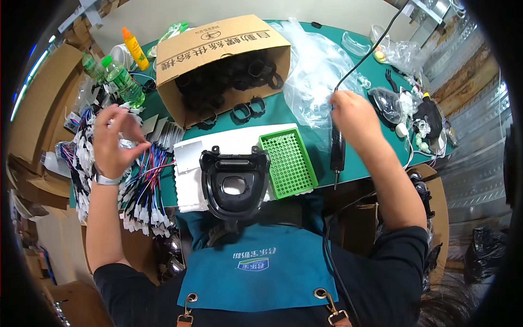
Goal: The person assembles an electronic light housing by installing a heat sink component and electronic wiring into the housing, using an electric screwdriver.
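Note:
My right hand [356, 121] is wrapped round the upper part of a black electric screwdriver [338, 150]. Its bit points down near the table's front edge, and a cord rises from its top. Over the wire bundles at the left, my left hand [115, 139] is raised with thumb and fingers curved apart, and I see nothing gripped in it. Between the hands, a black plastic housing [219, 192] with an oval opening lies on a white cloth [188, 193]. Beside it on the right is a green tray [313, 182] with a grid of small holes.
A cardboard box [218, 46] on its side holds black ring-like parts, several lying before it. Wire bundles [147, 196] with white connectors hang over the left edge. Bottles [124, 82] stand behind them. Clear plastic bags [310, 76] and wrapped parts [387, 103] lie rightward.

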`<state>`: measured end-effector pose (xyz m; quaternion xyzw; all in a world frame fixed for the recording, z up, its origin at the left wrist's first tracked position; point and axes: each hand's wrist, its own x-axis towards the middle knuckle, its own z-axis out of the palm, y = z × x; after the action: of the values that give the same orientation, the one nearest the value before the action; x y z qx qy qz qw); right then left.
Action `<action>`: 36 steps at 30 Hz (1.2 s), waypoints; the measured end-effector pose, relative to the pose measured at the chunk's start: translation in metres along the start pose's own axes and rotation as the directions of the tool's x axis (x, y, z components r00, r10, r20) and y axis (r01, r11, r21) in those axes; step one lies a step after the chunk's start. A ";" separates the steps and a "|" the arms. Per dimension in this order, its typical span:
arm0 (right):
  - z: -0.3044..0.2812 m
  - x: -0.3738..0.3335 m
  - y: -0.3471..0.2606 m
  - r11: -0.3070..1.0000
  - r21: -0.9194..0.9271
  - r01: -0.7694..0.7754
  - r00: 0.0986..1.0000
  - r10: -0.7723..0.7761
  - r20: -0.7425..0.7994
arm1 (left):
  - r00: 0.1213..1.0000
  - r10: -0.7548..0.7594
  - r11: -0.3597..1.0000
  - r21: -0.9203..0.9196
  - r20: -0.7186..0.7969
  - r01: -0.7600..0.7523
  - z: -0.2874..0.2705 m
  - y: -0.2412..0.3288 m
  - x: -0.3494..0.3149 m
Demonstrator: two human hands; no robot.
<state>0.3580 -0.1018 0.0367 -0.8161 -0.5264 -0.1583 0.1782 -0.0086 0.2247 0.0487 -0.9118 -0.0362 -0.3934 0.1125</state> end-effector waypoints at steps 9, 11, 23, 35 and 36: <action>0.060 0.029 0.025 0.993 0.121 -0.012 0.943 -0.029 0.331 | 0.575 -0.296 0.953 -0.199 -0.762 0.228 -0.052 -0.056 0.033; 0.079 0.036 0.036 0.974 0.225 0.029 0.982 -0.070 0.176 | 0.490 -0.576 0.769 -0.637 -0.654 0.055 -0.061 -0.051 0.034; 0.072 0.043 0.010 0.966 -0.231 0.116 0.969 -0.060 0.238 | 0.778 -0.516 -0.351 -0.917 0.358 0.189 -0.014 0.086 0.020; 0.091 0.062 0.031 0.937 -0.340 0.085 0.950 0.027 0.312 | 0.715 -0.555 -0.260 -0.905 0.424 0.335 -0.021 0.125 -0.012; 0.091 0.064 0.030 0.937 -0.337 0.091 0.949 0.022 0.316 | 0.693 -0.587 -0.272 -0.908 0.419 0.318 -0.021 0.127 -0.017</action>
<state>0.4177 -0.0205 -0.0188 -0.8400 -0.5261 -0.1198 -0.0575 -0.0157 0.0971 0.0280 -0.5706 -0.0816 -0.3900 -0.7181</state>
